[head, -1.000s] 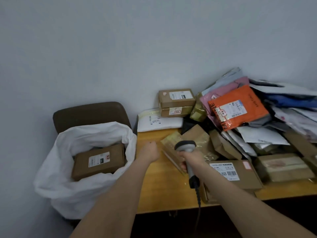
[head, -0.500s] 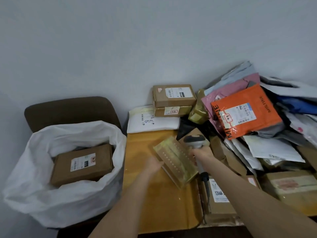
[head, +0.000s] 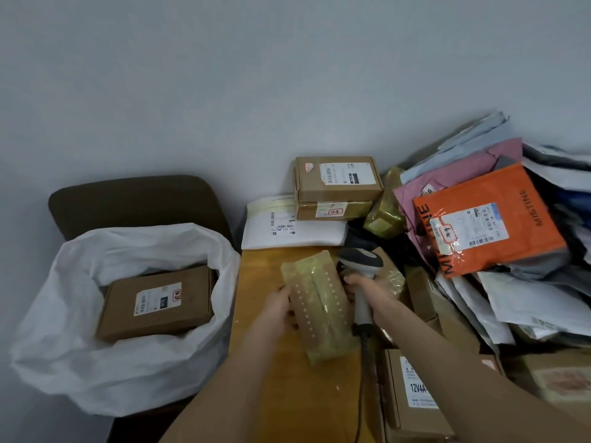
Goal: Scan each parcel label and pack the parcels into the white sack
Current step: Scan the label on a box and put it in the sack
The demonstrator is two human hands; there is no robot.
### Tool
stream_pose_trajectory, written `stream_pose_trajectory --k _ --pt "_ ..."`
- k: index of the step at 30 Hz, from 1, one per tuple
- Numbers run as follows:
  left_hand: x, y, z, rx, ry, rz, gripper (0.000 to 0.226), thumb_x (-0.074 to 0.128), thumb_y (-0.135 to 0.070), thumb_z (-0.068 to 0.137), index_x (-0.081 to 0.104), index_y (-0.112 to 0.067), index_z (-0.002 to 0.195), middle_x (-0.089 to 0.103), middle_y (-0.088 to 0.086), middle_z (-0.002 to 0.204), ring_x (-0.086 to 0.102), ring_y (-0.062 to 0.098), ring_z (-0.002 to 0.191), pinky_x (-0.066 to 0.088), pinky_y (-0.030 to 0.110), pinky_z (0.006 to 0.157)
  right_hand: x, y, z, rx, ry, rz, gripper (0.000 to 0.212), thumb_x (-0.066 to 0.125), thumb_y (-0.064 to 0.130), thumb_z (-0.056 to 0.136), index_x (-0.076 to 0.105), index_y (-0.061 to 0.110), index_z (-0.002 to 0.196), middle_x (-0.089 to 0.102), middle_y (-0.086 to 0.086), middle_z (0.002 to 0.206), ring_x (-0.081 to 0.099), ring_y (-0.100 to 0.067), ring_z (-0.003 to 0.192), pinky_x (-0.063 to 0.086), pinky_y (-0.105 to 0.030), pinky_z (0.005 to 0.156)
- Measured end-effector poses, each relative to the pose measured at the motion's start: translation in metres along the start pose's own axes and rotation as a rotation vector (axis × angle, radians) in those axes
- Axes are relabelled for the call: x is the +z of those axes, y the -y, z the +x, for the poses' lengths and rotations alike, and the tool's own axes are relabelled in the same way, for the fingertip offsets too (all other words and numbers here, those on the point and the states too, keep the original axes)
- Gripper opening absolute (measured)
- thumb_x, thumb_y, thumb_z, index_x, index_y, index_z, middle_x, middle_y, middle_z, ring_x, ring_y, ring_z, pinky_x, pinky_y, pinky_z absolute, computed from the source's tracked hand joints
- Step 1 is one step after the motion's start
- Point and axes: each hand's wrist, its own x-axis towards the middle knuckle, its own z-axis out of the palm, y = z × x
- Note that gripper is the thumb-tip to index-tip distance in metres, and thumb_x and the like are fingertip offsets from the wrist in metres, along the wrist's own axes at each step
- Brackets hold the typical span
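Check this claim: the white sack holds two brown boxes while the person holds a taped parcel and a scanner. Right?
No: the head view shows one brown box in the white sack, not two. The left hand holds the taped parcel, the right hand the scanner.

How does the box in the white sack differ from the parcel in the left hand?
The box is brown cardboard; the parcel is wrapped in yellowish tape. The box shows a white label; the parcel's visible side shows none. The box lies in the sack; the parcel is gripped by the left hand. Both are rectangular.
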Motion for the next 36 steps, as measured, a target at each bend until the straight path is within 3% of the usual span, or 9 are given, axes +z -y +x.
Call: stream_pose_trajectory --k 5,9,13,17,20,23,27,31,36 --pt "-0.004 -0.024 -0.02 0.134 -0.029 -0.171 0.054 0.038 -0.061 0.094 0.057 -0.015 0.116 0.062 0.004 0.107 0.059 0.028 0.093 0.046 0.049 0.081 -0.007 0.017 -0.018 -0.016 0.086 0.176 0.041 0.067 0.019 0.089 0.059 -0.008 0.119 0.066 -0.029 0.105 0.061 -0.032 0.081 0.051 -0.037 0.071" --pt "-0.005 -0.042 -0.046 0.2 0.045 -0.158 0.059 0.04 -0.073 0.084 0.06 -0.022 0.105 0.062 0.004 0.109 0.057 0.028 0.099 0.048 0.052 0.079 -0.018 0.033 -0.033 -0.013 0.104 0.281 0.046 0.072 0.027 0.086 0.057 0.001 0.12 0.07 -0.025 0.099 0.068 -0.035 0.079 0.056 -0.04 0.067" --pt "0.004 -0.051 -0.072 0.236 0.065 -0.059 0.038 0.061 -0.052 0.086 0.06 -0.02 0.107 0.063 0.007 0.109 0.058 0.029 0.102 0.052 0.05 0.078 -0.03 0.043 -0.047 -0.035 0.112 0.306 0.051 0.075 0.032 0.083 0.056 0.004 0.122 0.071 -0.023 0.1 0.07 -0.037 0.085 0.058 -0.046 0.077" --pt "0.005 -0.052 -0.088 0.284 0.142 -0.022 0.023 0.052 -0.02 0.087 0.063 -0.016 0.106 0.059 0.007 0.103 0.056 0.028 0.095 0.047 0.05 0.085 -0.043 0.049 -0.057 -0.045 0.103 0.291 0.073 0.079 0.044 0.076 0.051 0.004 0.131 0.064 -0.024 0.118 0.064 -0.041 0.106 0.051 -0.054 0.093" --pt "0.007 -0.055 -0.098 0.34 0.259 0.07 0.038 0.048 -0.015 0.086 0.063 -0.024 0.119 0.061 0.006 0.104 0.056 0.026 0.091 0.047 0.046 0.083 -0.05 0.05 -0.063 -0.065 0.097 0.333 0.069 0.082 0.041 0.073 0.055 0.003 0.124 0.067 -0.021 0.111 0.066 -0.039 0.099 0.053 -0.052 0.091" --pt "0.011 -0.059 -0.107 0.336 0.338 0.098 0.045 0.065 -0.04 0.078 0.064 -0.025 0.12 0.07 0.002 0.099 0.063 0.023 0.083 0.052 0.042 0.078 -0.056 0.048 -0.068 -0.085 0.09 0.308 0.063 0.086 0.027 0.07 0.058 -0.001 0.119 0.069 -0.019 0.104 0.067 -0.038 0.093 0.054 -0.052 0.089" --pt "0.027 -0.061 -0.114 0.356 0.229 0.214 0.054 0.072 -0.048 0.074 0.062 -0.019 0.118 0.069 0.002 0.085 0.063 0.02 0.072 0.054 0.036 0.068 -0.059 0.047 -0.073 -0.122 0.085 0.297 0.049 0.084 0.014 0.073 0.059 0.001 0.113 0.069 -0.016 0.095 0.067 -0.031 0.084 0.056 -0.047 0.083" --pt "0.029 -0.058 -0.111 0.307 0.196 0.121 0.05 0.059 -0.028 0.083 0.052 -0.011 0.13 0.058 0.015 0.112 0.055 0.029 0.092 0.052 0.038 0.072 -0.06 0.049 -0.073 -0.175 0.134 0.322 0.041 0.081 0.01 0.075 0.063 0.0 0.11 0.071 -0.017 0.095 0.069 -0.029 0.081 0.058 -0.041 0.072" --pt "0.039 -0.051 -0.107 0.286 0.292 -0.097 0.046 0.053 -0.021 0.082 0.055 -0.013 0.128 0.059 0.016 0.125 0.053 0.036 0.117 0.04 0.05 0.103 -0.064 0.049 -0.073 -0.209 0.1 0.324 0.044 0.079 0.005 0.076 0.059 0.004 0.115 0.069 -0.013 0.098 0.065 -0.027 0.084 0.053 -0.035 0.066"
